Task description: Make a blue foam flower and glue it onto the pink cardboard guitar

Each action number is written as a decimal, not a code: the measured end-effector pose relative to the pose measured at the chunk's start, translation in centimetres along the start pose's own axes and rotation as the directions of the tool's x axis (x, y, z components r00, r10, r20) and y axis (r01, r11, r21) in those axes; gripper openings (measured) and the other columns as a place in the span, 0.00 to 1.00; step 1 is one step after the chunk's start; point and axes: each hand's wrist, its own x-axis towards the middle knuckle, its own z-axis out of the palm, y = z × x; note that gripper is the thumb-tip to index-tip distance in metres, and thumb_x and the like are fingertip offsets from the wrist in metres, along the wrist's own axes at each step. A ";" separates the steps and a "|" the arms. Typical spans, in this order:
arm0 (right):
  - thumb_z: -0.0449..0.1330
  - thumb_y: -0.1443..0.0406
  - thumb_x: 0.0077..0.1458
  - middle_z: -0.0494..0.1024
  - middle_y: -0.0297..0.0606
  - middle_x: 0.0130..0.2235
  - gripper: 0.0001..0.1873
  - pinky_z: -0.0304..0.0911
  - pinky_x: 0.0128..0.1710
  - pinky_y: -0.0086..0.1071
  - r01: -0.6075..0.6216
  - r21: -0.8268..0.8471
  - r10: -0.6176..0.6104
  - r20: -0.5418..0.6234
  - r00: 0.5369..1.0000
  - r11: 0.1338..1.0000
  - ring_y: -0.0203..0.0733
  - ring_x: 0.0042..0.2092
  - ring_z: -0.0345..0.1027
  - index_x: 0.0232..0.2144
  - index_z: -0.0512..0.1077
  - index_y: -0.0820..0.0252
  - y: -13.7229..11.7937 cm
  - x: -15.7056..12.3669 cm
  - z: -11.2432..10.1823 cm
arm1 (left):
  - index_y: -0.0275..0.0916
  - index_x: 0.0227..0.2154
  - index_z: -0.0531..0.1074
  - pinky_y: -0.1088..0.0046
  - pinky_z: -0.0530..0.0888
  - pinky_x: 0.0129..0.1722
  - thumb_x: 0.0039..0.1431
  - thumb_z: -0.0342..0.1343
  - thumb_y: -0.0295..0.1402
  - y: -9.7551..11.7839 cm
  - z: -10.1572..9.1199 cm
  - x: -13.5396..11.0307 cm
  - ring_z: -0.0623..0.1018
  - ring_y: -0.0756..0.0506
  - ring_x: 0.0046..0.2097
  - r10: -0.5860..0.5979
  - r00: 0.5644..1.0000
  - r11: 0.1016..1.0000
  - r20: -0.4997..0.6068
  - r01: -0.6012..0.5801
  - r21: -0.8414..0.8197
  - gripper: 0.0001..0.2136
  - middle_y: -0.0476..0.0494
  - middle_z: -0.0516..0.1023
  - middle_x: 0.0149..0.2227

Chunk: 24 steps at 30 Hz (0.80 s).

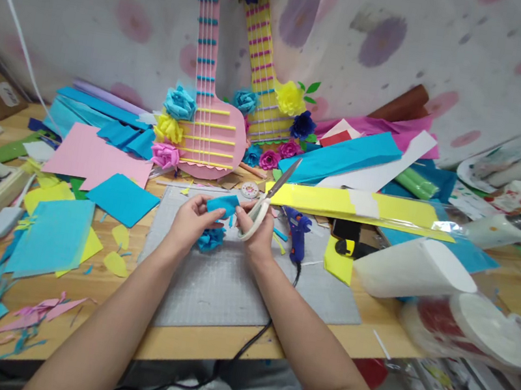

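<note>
I saw the left hand [189, 218] pinching blue paper [223, 204], just beside the right hand [259, 231], which gripped scissors [277, 186] pointing up, away from the paper.

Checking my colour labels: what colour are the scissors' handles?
The scissors' handles are off-white, seen in the head view.

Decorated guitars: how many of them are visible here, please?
2: a pink guitar at the back, left of centre, and a yellow guitar partly behind it, to the right.
</note>
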 end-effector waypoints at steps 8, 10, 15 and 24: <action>0.65 0.55 0.34 0.69 0.28 0.25 0.22 0.55 0.19 0.27 -0.098 0.014 0.095 0.141 0.985 0.995 0.29 0.19 0.58 0.27 0.59 0.58 0.3 0.5 -0.9 | 0.36 0.26 0.67 0.73 0.75 0.23 0.30 0.66 0.31 0.1 -0.4 0.0 0.74 0.50 0.23 -0.021 1.000 0.997 0.005 0.021 0.074 0.17 0.52 0.72 0.22; 0.66 0.55 0.32 0.67 0.27 0.23 0.22 0.54 0.19 0.27 -0.110 -0.011 0.110 0.169 0.979 0.994 0.29 0.19 0.58 0.26 0.59 0.58 0.1 0.6 -1.1 | 0.36 0.25 0.67 0.73 0.74 0.21 0.30 0.66 0.30 0.3 -0.4 -0.1 0.73 0.50 0.22 -0.039 0.999 0.995 0.031 0.036 0.097 0.17 0.53 0.71 0.21; 0.65 0.56 0.32 0.65 0.25 0.20 0.22 0.54 0.19 0.27 -0.108 0.019 0.106 0.091 0.990 0.994 0.29 0.18 0.57 0.24 0.58 0.58 -0.3 0.6 -0.7 | 0.35 0.29 0.70 0.73 0.76 0.22 0.34 0.66 0.34 0.3 -0.1 -0.3 0.76 0.49 0.26 -0.012 1.000 0.998 0.020 0.011 0.055 0.17 0.48 0.75 0.27; 0.64 0.54 0.35 0.65 0.26 0.24 0.23 0.55 0.20 0.27 -0.088 0.126 0.088 0.008 0.996 0.988 0.29 0.20 0.58 0.27 0.56 0.57 -0.2 0.0 0.3 | 0.36 0.30 0.71 0.77 0.74 0.20 0.38 0.65 0.36 -0.6 0.2 -0.2 0.79 0.43 0.35 -0.066 0.998 0.997 0.025 0.066 -0.026 0.16 0.41 0.78 0.33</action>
